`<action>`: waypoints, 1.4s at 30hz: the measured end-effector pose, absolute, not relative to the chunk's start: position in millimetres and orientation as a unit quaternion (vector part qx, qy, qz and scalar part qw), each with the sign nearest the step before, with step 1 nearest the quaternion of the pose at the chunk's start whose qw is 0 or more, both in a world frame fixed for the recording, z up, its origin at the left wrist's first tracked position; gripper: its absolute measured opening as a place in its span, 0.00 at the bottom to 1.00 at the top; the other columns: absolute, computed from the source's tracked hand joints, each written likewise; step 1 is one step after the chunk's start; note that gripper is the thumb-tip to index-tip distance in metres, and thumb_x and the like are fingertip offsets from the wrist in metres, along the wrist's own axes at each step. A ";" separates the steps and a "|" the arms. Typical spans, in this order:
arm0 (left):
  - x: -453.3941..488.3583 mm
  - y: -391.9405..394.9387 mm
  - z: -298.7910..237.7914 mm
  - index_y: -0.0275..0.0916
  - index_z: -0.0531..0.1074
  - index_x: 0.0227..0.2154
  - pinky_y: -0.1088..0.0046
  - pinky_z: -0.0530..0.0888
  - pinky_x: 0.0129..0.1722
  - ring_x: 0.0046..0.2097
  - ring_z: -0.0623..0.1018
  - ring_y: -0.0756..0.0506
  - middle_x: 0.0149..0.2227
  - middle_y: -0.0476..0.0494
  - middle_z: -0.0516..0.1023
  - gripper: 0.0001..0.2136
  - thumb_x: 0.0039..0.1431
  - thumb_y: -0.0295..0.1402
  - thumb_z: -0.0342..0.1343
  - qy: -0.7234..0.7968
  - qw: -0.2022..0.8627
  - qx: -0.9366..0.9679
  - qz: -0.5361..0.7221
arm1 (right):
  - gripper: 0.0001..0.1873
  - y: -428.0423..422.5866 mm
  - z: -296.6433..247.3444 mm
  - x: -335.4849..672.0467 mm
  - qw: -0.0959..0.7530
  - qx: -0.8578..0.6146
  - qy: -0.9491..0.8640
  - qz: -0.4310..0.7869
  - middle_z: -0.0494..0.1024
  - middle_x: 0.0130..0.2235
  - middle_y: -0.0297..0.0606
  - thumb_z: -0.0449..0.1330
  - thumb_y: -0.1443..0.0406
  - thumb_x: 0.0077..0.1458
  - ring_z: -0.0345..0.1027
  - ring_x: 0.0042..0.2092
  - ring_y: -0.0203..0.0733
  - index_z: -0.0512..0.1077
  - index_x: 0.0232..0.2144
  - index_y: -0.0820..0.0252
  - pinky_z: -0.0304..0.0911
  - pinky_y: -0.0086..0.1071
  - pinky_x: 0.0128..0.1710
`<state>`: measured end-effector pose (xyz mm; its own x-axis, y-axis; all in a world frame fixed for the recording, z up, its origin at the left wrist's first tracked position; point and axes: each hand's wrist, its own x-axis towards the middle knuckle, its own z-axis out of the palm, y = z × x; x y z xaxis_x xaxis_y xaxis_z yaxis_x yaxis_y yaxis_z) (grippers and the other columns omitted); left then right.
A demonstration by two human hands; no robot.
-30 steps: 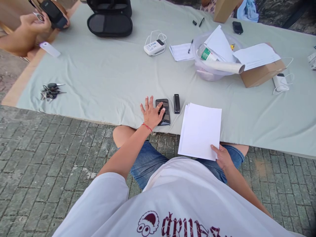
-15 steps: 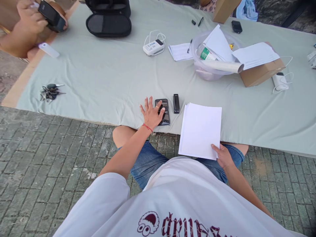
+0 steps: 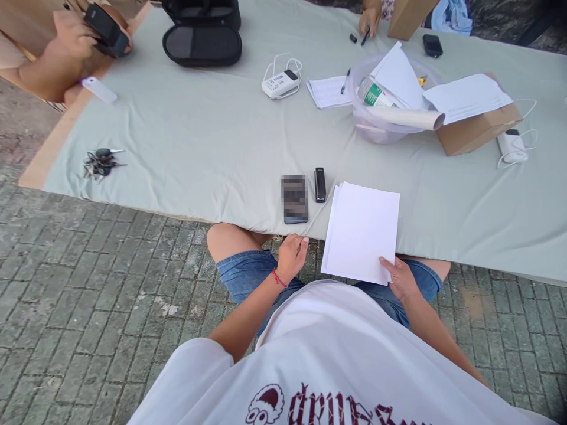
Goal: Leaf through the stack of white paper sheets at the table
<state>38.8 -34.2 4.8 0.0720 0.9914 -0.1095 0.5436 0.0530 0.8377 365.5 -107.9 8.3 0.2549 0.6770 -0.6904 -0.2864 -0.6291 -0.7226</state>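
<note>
My left hand point(image 3: 291, 255) hangs just below the table's front edge, over my knee, with its fingers curled loosely and nothing visible in them. A dark phone point(image 3: 295, 199) lies on the cloth right above it, with a small black device point(image 3: 319, 185) to its right. My right hand point(image 3: 401, 278) grips the lower right corner of a stack of white paper point(image 3: 361, 230), thumb on top. The stack overhangs the front edge of the table.
A grey cloth point(image 3: 199, 147) covers the table. On it lie keys point(image 3: 100, 163), a black case point(image 3: 201, 41), a white corded device point(image 3: 280, 82), a plastic tub point(image 3: 383, 127) with papers and a bottle, and a cardboard box point(image 3: 476, 130). Another person's hands point(image 3: 71, 41) hold a dark device at far left.
My left hand has lifted off the phone and drawn back toward me, below the table edge. The right hand and paper stack have stayed put. A hand now shows at the far edge.
</note>
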 end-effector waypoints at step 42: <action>77.4 -50.6 -8.9 0.38 0.64 0.21 0.75 0.56 0.27 0.25 0.60 0.53 0.21 0.55 0.62 0.17 0.49 0.45 0.62 0.550 0.693 0.360 0.297 | 0.24 -106.4 -6.7 370.7 0.418 -0.681 -0.154 0.582 0.83 0.43 0.38 0.72 0.56 0.45 0.79 0.41 0.49 0.77 0.45 0.56 0.78 0.38 0.40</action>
